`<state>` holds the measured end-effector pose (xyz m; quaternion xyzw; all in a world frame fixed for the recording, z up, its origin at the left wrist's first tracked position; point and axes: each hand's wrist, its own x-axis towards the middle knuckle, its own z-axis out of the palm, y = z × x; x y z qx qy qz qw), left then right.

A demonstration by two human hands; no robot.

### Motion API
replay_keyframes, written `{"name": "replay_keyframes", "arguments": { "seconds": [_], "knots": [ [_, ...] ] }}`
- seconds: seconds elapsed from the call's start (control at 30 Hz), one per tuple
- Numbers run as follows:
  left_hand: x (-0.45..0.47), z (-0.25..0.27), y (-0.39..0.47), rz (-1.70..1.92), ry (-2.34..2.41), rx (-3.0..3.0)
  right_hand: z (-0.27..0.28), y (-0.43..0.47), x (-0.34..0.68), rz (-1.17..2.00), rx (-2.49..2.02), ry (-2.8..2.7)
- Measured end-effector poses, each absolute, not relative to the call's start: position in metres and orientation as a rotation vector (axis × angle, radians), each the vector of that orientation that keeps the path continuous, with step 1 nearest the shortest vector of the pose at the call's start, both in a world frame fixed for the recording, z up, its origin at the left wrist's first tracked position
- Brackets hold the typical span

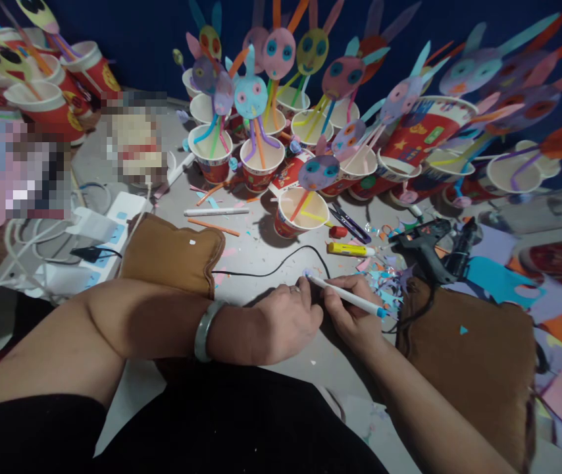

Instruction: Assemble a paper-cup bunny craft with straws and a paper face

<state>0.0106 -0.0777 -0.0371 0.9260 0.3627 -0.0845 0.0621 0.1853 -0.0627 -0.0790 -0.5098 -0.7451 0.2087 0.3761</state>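
Observation:
My right hand (355, 306) grips a slim white pen (353, 297) with a blue end, slanting down to the right. At the pen's upper left end sits a small purple paper piece (307, 272). My left hand (285, 326) lies palm down beside it, fingers curled, fingertips at the purple piece; its thumb is mostly hidden. Just beyond stands a red-and-white paper cup (288, 224) with straws and a purple egg-shaped paper face (319, 172). A yellow marker (349, 249) and its red cap (338, 232) lie past my right hand.
Several paper cups with rabbit-eared faces (251, 96) crowd the back. A black glue gun (424, 245) rests by a brown cushion (468, 368) at right. Another cushion (172, 253) and a power strip (113, 243) are left. Scissors (350, 222) and paper scraps (387, 283) lie about.

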Motion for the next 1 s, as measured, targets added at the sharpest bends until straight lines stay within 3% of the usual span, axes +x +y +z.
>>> {"name": "replay_keyframes", "arguments": {
  "seconds": [1.0],
  "knots": [
    [0.0082,-0.0344,-0.0774,-0.272,1.07,2.836,-0.0831,-0.0646,0.1859,0.53,-1.397,-1.822]
  ]
}}
